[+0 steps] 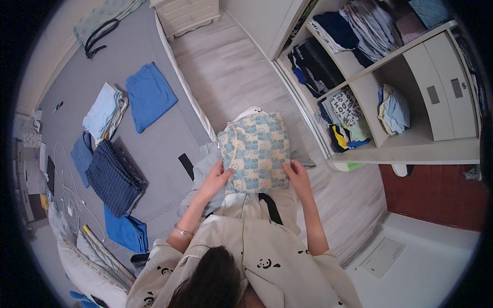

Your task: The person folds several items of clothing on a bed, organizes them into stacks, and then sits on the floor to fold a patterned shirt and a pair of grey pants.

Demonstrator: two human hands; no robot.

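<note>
A folded garment with cream and pale blue checks and small printed faces lies over my lap. My left hand grips its lower left side, the thumb on top and the fingers partly hidden beneath. At the right edge my right hand pinches the fabric between thumb and fingers. The garment is folded into a rough square with a slightly uneven top edge. Grey cloth lies by my left forearm, partly covered.
On the grey bed at left lie blue folded trousers, a light stack, dark striped clothes, a bright blue folded piece and a white cable. An open wardrobe with clothes stands at right. Pale wood floor runs between.
</note>
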